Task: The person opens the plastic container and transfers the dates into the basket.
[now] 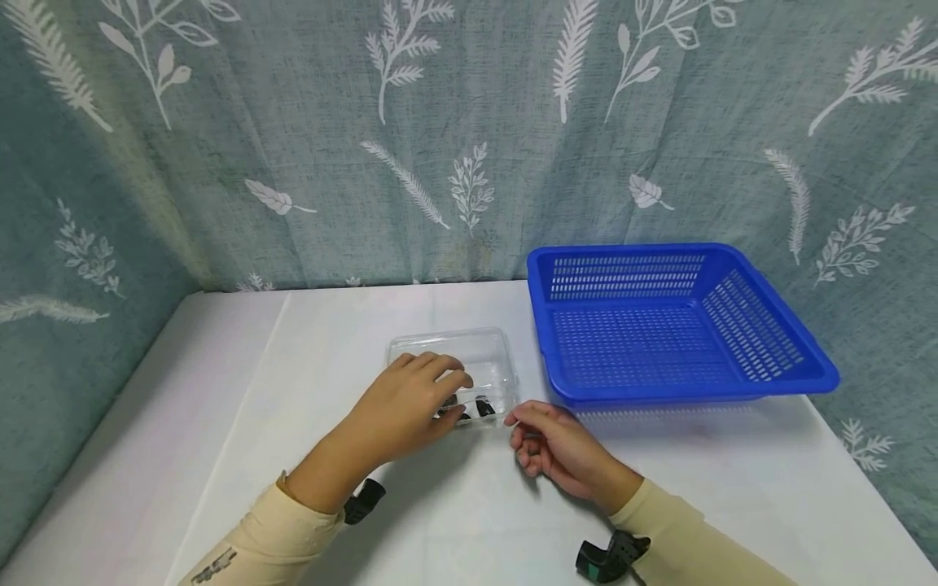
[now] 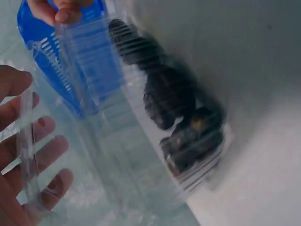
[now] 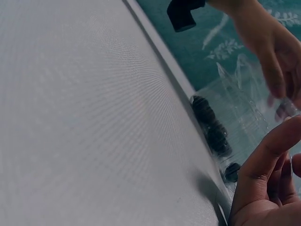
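A clear plastic box (image 1: 493, 370) with a hinged-looking clear lid (image 2: 27, 141) stands on the white table. Several dark, rounded lumps (image 2: 169, 96) lie inside along its near side; their kind is unclear through the plastic. My left hand (image 1: 414, 399) reaches over the box from the left, its fingers and thumb curved round the lid's edge. At the near right corner, my right hand (image 1: 560, 448) pinches the box's rim between thumb and forefinger, the other fingers curled. In the right wrist view, the right hand (image 3: 268, 183) partly hides the box.
A blue slotted plastic basket (image 1: 623, 346) stands at the right, just beyond my right hand. Behind the white table (image 1: 308, 456) hangs a green leaf-patterned curtain (image 1: 330, 187). Black wrist cameras (image 1: 611, 557) are strapped over both sleeves.
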### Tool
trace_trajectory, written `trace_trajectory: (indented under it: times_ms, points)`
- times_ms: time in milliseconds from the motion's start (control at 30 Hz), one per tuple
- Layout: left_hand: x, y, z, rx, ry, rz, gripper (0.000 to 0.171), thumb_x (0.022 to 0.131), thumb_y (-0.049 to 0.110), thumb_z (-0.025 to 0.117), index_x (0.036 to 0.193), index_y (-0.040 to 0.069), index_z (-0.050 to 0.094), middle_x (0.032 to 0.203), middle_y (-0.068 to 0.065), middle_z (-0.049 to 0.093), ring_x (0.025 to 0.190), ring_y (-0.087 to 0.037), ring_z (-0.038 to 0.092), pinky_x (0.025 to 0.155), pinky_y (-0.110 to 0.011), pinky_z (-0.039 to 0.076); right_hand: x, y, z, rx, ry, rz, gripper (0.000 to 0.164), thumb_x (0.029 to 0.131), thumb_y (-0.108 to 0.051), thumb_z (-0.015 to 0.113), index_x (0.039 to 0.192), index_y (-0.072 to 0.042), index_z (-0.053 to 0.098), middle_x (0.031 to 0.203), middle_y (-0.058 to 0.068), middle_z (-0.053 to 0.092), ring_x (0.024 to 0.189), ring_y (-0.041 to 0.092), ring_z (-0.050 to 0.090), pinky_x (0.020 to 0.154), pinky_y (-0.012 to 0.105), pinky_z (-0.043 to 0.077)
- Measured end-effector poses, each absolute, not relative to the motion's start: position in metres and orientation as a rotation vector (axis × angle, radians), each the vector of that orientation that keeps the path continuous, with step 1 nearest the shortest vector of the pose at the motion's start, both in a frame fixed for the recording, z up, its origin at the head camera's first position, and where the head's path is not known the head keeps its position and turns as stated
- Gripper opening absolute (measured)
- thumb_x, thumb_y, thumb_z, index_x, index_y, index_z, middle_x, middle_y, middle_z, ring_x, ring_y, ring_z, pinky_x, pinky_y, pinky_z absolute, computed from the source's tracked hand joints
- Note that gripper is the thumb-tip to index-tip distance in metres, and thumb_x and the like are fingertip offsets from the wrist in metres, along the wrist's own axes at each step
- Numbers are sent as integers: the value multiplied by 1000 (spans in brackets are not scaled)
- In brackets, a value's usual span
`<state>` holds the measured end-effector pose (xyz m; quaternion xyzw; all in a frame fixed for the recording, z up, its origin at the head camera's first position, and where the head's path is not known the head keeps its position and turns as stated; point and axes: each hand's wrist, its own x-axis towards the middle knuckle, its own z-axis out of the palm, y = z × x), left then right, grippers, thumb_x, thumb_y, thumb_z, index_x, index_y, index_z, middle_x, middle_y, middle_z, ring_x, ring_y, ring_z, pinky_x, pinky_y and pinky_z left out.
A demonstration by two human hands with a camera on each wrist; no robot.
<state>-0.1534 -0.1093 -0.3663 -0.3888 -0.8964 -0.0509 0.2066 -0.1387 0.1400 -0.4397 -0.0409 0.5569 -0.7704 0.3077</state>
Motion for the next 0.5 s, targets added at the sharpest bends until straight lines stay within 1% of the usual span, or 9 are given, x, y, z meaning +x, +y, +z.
trace_trajectory:
  times_ms: [167,333,400,500]
  points:
    - [-159,-114,-356,-1067,-2469,-167,20,89,25,74,108,20,70,107,3,70,100,-19,68,85,-40,55,-138,139,-440,-103,1487,-2030,21,106,-25,46,103,-8,58,76,-6,59,58,4,55,51,16,46]
    - [-169,-119,-345,-1034,-2364,-193,20,89,23,74,108,16,71,101,1,72,85,-19,69,75,-39,57,-139,139,-439,-115,1498,-2039,21,106,-25,46,103,-8,59,75,-6,59,58,4,54,51,16,45]
    - [-173,-121,-341,-1006,-2340,-204,21,89,25,74,108,15,71,100,1,73,82,-20,69,72,-39,57,-139,139,-439,-130,1491,-2042,21,106,-24,45,103,-9,59,76,-6,59,59,3,55,51,16,45]
    - [-178,-127,-336,-940,-2325,-216,23,90,27,73,109,14,71,100,-1,73,81,-22,70,75,-41,57,-138,139,-439,-150,1481,-2044,20,107,-23,44,102,-10,59,76,-6,59,59,3,55,51,16,45]
